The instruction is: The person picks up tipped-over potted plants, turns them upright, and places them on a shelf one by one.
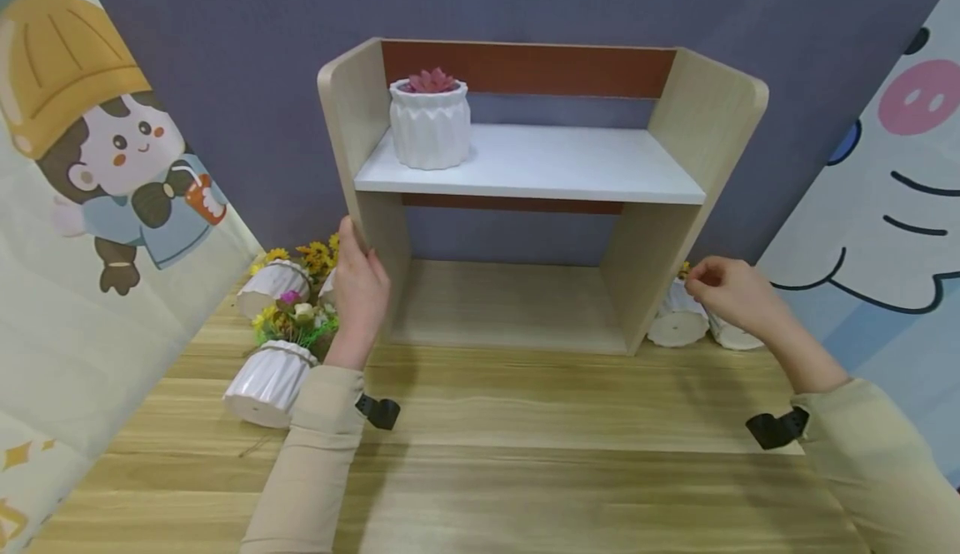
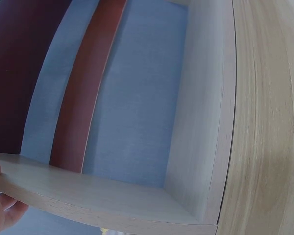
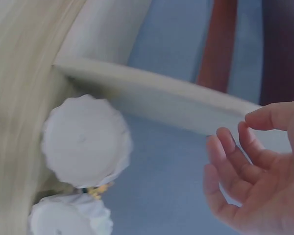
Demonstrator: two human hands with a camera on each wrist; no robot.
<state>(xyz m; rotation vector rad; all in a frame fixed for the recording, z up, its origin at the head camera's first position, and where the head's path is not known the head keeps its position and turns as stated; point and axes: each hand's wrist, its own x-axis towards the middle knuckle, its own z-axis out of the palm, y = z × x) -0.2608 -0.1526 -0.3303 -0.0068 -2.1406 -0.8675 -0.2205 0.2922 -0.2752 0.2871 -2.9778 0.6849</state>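
A small two-tier wooden shelf (image 1: 529,162) with a white middle board stands on the table against the wall. My left hand (image 1: 360,291) grips the front edge of its left side panel; in the left wrist view the thumb and fingers (image 2: 12,213) lie on either side of that edge. Just off the right side panel, my right hand (image 1: 731,291) hovers in the air with loosely bent fingers and nothing in them. On the middle board's left end stands a white ribbed pot (image 1: 431,125) with a red succulent (image 1: 432,81).
Left of the shelf, several white flowerpots (image 1: 270,379) with artificial flowers lie tipped on the wooden table (image 1: 525,462). Two more white pots (image 1: 677,316) lie by its right side, bases facing forward. Cartoon sheets (image 1: 45,246) hang at both sides.
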